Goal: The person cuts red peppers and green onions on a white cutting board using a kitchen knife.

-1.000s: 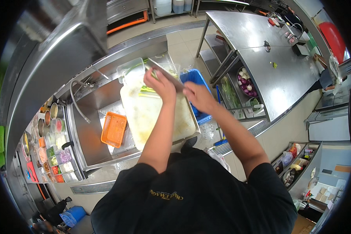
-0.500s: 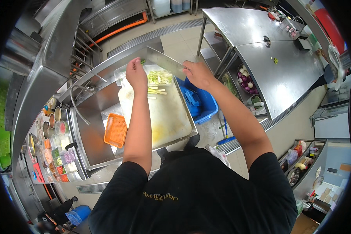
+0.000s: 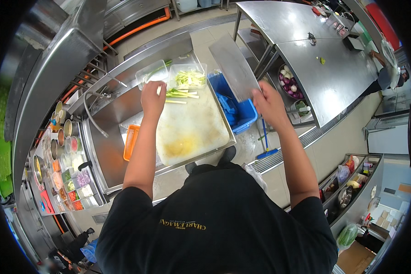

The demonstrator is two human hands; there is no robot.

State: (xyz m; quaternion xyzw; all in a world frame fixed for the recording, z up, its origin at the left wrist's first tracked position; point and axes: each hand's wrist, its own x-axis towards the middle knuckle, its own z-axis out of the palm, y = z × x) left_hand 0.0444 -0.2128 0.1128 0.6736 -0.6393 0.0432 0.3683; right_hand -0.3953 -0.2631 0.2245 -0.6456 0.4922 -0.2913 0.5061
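So half a second ago I had the knife stretched past the far side of the tub of chopped bits, and now it's swung right, over beside the blue bin. Right hand has gone with it, fingers wrapped around the handle. Left hand has eased back a little to the far left corner of the cutting board, near the empty-looking tub. Its fingers are curled in narrow; I can't tell if there's anything in them. The left forearm now covers more of the orange basket.

Room-wise, I've got most of the near half of the board bare, and a good gap between the two hands. Board's right edge runs right alongside the bin, and the steel bench is off to the right past the knife hand.

Knife's long axis runs diagonally, handle near me, blade end pointing away and left. How high it hangs, I can't judge. The pale green stalks lie crosswise on the board, just below the tub of bits.
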